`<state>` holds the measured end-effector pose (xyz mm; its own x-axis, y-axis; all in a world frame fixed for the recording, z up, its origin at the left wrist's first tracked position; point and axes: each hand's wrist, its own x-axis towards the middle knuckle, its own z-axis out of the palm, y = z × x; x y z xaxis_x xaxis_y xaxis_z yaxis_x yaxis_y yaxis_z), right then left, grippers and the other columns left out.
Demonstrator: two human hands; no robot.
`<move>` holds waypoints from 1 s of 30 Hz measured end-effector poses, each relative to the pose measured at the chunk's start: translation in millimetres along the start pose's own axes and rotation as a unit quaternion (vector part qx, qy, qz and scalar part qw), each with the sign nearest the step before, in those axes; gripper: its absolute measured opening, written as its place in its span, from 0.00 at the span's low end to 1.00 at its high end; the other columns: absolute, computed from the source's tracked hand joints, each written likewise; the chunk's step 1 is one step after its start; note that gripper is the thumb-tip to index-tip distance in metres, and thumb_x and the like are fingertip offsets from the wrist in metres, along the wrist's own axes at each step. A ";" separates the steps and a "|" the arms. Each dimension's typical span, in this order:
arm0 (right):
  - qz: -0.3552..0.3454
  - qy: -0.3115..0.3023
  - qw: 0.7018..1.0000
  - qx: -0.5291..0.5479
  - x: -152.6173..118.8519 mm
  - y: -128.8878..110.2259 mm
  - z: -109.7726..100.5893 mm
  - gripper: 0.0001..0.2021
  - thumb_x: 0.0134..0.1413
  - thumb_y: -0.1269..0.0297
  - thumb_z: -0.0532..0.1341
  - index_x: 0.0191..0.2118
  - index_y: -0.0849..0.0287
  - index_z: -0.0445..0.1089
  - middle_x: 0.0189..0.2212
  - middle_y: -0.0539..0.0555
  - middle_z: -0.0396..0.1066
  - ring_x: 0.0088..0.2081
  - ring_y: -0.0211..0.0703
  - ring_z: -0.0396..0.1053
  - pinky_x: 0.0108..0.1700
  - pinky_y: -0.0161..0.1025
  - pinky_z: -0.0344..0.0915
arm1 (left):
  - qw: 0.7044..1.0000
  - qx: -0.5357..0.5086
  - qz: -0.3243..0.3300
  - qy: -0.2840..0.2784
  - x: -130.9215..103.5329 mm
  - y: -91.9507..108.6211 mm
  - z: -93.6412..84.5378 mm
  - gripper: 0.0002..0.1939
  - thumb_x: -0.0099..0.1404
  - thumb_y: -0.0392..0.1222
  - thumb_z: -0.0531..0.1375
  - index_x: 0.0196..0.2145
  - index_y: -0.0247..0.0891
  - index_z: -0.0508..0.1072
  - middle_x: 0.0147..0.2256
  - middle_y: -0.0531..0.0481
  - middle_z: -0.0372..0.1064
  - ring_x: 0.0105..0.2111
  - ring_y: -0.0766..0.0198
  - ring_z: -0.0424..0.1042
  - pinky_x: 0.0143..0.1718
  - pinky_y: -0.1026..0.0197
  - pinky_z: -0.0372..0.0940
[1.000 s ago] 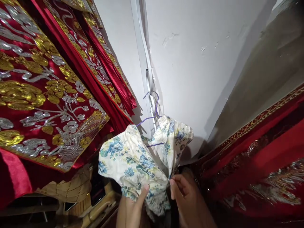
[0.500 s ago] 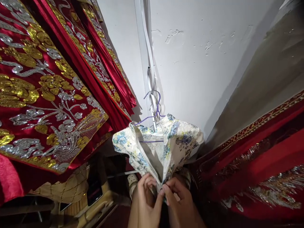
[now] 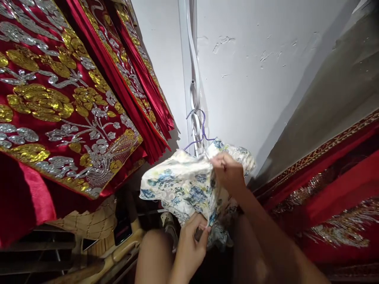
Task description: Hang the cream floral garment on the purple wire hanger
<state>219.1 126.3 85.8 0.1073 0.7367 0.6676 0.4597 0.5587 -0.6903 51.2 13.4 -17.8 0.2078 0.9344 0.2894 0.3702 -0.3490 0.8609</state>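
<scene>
A short-sleeved white garment (image 3: 174, 185) with blue and yellow flowers hangs on a purple hanger (image 3: 203, 126), which is hooked on a white metal loop against the wall. The two edges of its opening meet in a straight line down the middle, which looks like a zipper (image 3: 211, 189). My left hand (image 3: 192, 240) pinches the fabric at the lower end of that line. At the neckline, my right hand (image 3: 227, 169) is closed on the top of the opening; whether a zipper pull is between its fingers is hidden.
Red garments with gold and silver sequin flowers (image 3: 41, 102) hang at the left. More red embroidered cloth (image 3: 334, 197) is at the right. The white wall (image 3: 237, 98) stands behind. Lower left are a wooden chair frame (image 3: 118, 252) and a dark phone-like object (image 3: 122, 228).
My right hand has gone up from the lower end of the opening to the neckline. The garment's gaping front is now drawn together. My left hand stays low, holding the fabric.
</scene>
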 end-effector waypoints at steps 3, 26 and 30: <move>0.012 0.057 0.998 0.032 26.1 -10.8 1.1 0.10 0.61 0.61 0.61 0.29 0.55 0.65 0.17 0.42 0.54 0.19 0.35 0.51 0.22 0.33 0.48 | 0.998 0.039 0.011 -0.047 2.0 1.8 -7.3 0.09 0.67 0.32 0.56 0.28 0.38 0.65 0.30 0.50 0.68 0.33 0.62 0.69 0.35 0.64 0.60; -0.206 -0.100 0.974 -0.001 7.5 -0.7 -5.3 0.11 0.67 0.67 0.56 0.32 0.55 0.72 0.16 0.45 0.66 0.17 0.34 0.61 0.24 0.33 0.55 | 0.973 0.000 0.145 0.178 131.9 105.5 -47.2 0.11 0.73 0.43 0.58 0.34 0.37 0.74 0.28 0.54 0.69 0.29 0.66 0.66 0.33 0.64 0.60; -0.194 -0.239 0.951 -0.034 -20.4 25.0 9.6 0.10 0.65 0.67 0.55 0.33 0.56 0.71 0.15 0.44 0.59 0.17 0.34 0.54 0.24 0.34 0.50 | 0.941 -0.045 0.175 0.286 137.5 110.8 -60.1 0.08 0.72 0.43 0.60 0.35 0.37 0.74 0.30 0.54 0.69 0.31 0.67 0.68 0.34 0.65 0.61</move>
<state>220.0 128.9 52.2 -0.4877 0.5778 0.6545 0.4406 0.8101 -0.3868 66.4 107.5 142.5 -0.2284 0.6580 0.7175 0.2855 -0.6594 0.6955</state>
